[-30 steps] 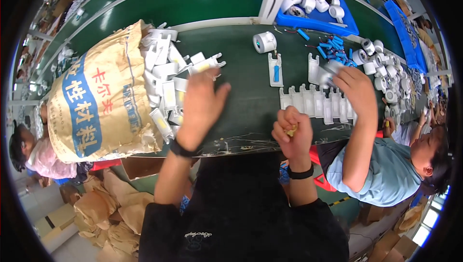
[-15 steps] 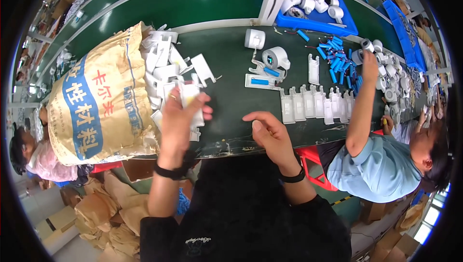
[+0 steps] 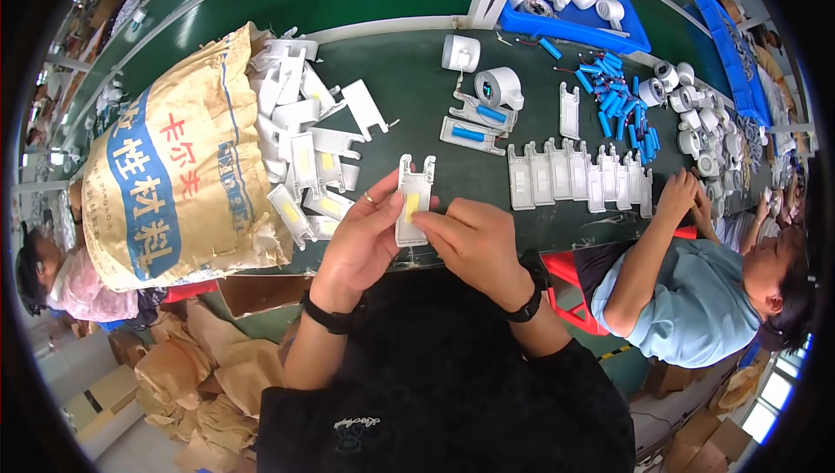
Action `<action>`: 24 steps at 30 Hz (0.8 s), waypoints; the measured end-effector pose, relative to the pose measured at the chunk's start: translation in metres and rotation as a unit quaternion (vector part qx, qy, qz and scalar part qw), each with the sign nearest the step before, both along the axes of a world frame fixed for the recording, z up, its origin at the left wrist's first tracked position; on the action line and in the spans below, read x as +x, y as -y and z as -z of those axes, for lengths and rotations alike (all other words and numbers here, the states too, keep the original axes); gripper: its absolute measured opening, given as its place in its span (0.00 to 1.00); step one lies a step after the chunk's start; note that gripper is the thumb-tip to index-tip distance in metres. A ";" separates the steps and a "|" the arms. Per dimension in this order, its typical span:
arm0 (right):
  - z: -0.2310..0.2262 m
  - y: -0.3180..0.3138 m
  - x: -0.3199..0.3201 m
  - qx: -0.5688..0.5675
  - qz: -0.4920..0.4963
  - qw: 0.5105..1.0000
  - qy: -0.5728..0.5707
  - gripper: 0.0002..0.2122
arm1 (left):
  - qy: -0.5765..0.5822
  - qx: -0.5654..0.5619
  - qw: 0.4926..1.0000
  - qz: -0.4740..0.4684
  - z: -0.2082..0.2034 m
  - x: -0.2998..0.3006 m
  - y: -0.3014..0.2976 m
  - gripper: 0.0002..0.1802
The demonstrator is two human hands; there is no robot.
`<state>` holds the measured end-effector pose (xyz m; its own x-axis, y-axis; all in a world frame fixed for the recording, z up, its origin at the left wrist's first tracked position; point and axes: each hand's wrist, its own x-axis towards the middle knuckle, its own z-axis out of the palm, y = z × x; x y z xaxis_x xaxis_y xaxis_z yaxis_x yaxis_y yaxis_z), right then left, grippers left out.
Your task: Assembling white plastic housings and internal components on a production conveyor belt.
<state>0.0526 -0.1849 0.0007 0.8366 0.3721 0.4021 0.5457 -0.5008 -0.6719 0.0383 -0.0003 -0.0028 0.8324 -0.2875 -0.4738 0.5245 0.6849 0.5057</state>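
My left hand holds a white plastic cover upright over the near table edge, thumb along its side. A yellow strip lies in the cover's recess. Fingers of my right hand are pinched together at that strip's lower end; whether they have lifted its edge is hidden. Loose white covers, some with yellow strips, spill from a large paper sack on the left. To the right, a row of white covers lies side by side.
Beyond my hands are two white round housings and covers with blue batteries. Further right lie a heap of blue batteries, more white housings and a blue bin. A co-worker in a blue shirt sits on the right.
My left hand has come away from the pile toward the middle, bringing a white cover. My right hand has moved in to meet it. The co-worker's arm has drawn back nearer the table edge.
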 end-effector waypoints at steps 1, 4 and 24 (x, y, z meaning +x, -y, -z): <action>-0.002 0.001 0.000 -0.007 -0.009 0.999 0.031 0.09 | -0.005 -0.026 1.000 0.016 0.002 0.000 -0.002 0.27; -0.002 0.001 -0.001 -0.005 -0.020 0.998 0.065 0.09 | 0.018 -0.043 0.998 0.036 0.002 -0.004 -0.004 0.27; 0.002 0.003 -0.004 0.017 -0.046 0.996 0.068 0.11 | -0.002 -0.038 0.999 -0.011 0.012 -0.010 -0.005 0.28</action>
<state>0.0486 -0.1880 -0.0014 0.7365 0.4289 0.5231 0.6754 -0.4234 -0.6038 0.0281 0.0045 -0.0151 0.8373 -0.3043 -0.4542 0.5104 0.7330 0.4497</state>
